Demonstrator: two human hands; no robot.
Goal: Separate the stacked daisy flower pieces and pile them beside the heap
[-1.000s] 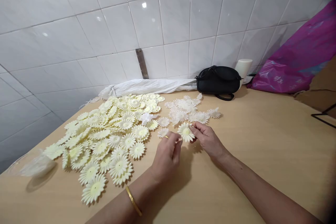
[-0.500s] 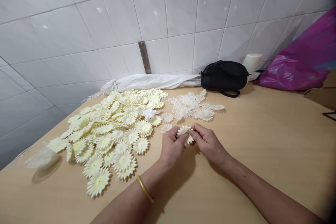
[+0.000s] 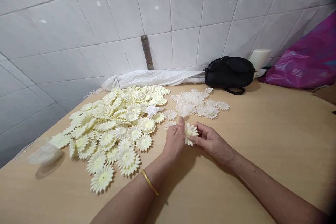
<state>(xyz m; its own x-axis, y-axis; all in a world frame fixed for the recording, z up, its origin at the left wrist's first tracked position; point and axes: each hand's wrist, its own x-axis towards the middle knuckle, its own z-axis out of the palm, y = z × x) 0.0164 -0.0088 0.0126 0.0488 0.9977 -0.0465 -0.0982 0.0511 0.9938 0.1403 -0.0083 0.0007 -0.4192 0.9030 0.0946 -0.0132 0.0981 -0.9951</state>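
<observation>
Cream daisy flower (image 3: 190, 132) pinched between both hands: left hand (image 3: 174, 141) clamped on its left edge, right hand (image 3: 213, 142) gripping right, petals tilted upright.

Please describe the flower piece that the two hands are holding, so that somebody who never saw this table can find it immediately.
Start at the big heap of pale yellow daisy pieces on the left of the wooden table, then look right of its near edge, where the left hand and right hand meet. The flower piece is pinched between them. Unlike the rest, it is lifted off the table, not lying flat.
</observation>
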